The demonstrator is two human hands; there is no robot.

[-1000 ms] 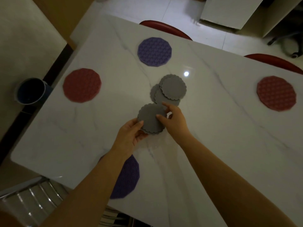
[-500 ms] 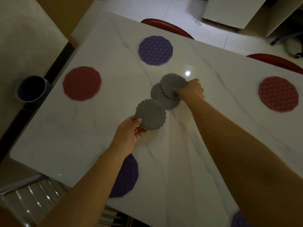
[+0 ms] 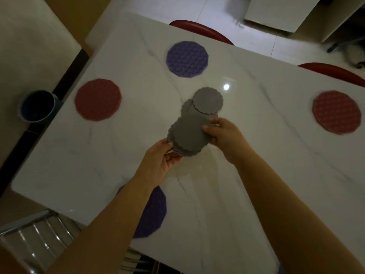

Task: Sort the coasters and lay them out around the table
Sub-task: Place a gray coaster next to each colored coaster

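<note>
Back from the loose grey coasters (image 3: 207, 100) at mid-desk, the right hand (image 3: 224, 133) had returned with one, its grip pinching that coaster onto the grey stack (image 3: 189, 135). Fingers of the left hand (image 3: 158, 165) were closed on the stack's near edge, above the desk (image 3: 256, 175).

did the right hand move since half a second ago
Yes. The right hand pulled back from the grey coasters on the table toward the person, now gripping the held grey stack.
</note>
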